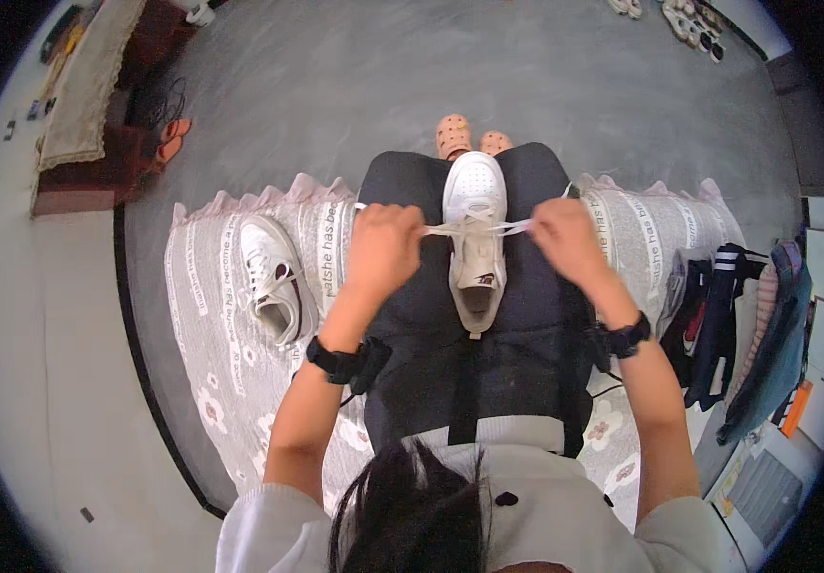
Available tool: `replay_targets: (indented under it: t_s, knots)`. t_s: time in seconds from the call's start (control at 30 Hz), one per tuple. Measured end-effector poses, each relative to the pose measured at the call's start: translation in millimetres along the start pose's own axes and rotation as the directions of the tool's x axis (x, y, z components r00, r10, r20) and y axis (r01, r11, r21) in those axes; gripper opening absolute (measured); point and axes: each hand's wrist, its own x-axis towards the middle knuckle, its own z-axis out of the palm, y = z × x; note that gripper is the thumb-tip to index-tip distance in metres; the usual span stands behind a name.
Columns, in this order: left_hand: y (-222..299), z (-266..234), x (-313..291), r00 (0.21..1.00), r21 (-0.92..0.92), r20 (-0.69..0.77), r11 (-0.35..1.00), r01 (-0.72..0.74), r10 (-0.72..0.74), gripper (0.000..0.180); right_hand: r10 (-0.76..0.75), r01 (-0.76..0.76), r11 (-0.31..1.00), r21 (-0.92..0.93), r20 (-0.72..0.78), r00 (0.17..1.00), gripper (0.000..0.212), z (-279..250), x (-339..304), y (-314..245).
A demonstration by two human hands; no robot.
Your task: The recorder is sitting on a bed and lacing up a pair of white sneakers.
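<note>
A white sneaker (pixel 478 184) lies on my dark-trousered lap, toe pointing away from me and heel toward me. Its white shoelace (pixel 445 229) is stretched out sideways across the tongue. On the left, my left hand (pixel 388 246) is closed round one end of the lace. My right hand (pixel 566 239) grips the other end on the right side, fingers curled. Both hands are held apart, slightly above my thighs. The matching sneaker (pixel 274 277) sits to the left on the bed cover, its laces lying across its opening.
The patterned bed cover (pixel 210 315) with a frilled pink edge spreads on both sides of my legs. Pink clogs (pixel 453 134) are on my feet on the grey floor (pixel 355 76). Clothes (pixel 718 315) hang at the right. Orange slippers (pixel 172 138) lie near a brown cabinet (pixel 87 172).
</note>
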Motion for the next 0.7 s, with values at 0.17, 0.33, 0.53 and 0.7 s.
replay_targets:
  t_s: [0.17,0.33,0.53,0.7]
  knots:
    - [-84.0,-17.7,-45.8,0.902,-0.094,-0.342,0.965,0.245,-0.263,0.008,0.385,-0.390,0.921,0.017,-0.200,0.901,0.014,-55.0,-36.5,53.7]
    - [-129.8,-45.1,-84.2,0.622,-0.189,-0.309,0.687,0.702,-0.720,0.016,0.636,-0.633,0.769,0.083,-0.185,0.749,0.010,-52.4,-67.6,82.6]
    - [-51.5,-11.3,-42.8,0.897,0.175,-0.313,0.909,0.378,-0.312,0.038,0.227,-0.283,0.939,-0.194,-0.268,0.936,0.036,-10.2,-18.7,17.8]
    - [9.9,44.7,5.7,0.999,-0.210,-0.022,0.977,0.017,-0.022,0.034,0.042,-0.037,0.999,-0.036,0.167,0.985,0.032,32.5,13.1,-20.8]
